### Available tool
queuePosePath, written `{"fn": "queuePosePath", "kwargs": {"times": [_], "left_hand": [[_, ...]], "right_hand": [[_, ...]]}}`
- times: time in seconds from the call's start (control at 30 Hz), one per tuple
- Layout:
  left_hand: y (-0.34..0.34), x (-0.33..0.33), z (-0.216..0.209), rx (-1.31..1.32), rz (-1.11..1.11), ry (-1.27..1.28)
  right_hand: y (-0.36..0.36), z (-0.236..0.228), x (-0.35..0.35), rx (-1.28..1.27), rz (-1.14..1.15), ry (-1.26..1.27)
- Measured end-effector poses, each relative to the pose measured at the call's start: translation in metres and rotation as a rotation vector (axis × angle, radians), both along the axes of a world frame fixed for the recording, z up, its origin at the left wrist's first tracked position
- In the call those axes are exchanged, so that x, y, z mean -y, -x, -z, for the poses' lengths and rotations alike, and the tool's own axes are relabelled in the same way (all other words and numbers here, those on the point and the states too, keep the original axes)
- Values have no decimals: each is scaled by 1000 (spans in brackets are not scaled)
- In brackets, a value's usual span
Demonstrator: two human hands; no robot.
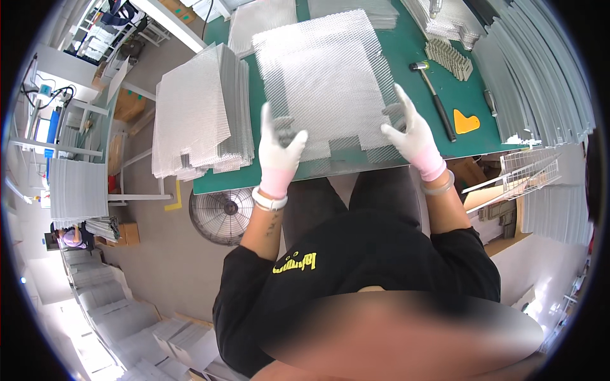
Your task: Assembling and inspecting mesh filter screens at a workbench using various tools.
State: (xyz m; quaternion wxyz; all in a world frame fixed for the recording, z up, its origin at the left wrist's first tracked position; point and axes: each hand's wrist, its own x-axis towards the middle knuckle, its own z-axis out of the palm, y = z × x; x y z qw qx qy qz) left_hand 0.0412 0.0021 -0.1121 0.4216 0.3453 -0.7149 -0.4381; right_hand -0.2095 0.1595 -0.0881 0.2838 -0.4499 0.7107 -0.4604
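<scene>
black sleeves nearest, then the gloved left hand (279,152) and right hand (412,134), each clamped on a lower corner of a mesh sheet (324,79) lying on the green tabletop (406,57). the step looks like squaring the sheet; any lift wants both grips level. a mesh stack (197,114) sits at nine o'clock, a hammer (433,95) at three.

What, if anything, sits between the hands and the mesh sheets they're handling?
Nothing visible. The left hand and right hand already grip the mesh sheets at the near corners, over the green table. The hammer lies off to the right.
</scene>
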Motion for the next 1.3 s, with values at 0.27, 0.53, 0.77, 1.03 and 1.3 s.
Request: {"fn": "queuePosePath", "kwargs": {"times": [0.27,0.53,0.77,1.03,1.3], "left_hand": [[28,32,1,558,-20,442],[31,40,13,598,-3,396],[31,44,22,658,-11,380],[36,45,40,814,-3,296],[36,46,53,828,-36,335]], "right_hand": [[17,29,21,-377,126,148],[17,39,27,-455,135,103],[13,34,31,-473,149,14],[14,58,35,-565,130,32],[14,75,36,-618,130,-47]]}}
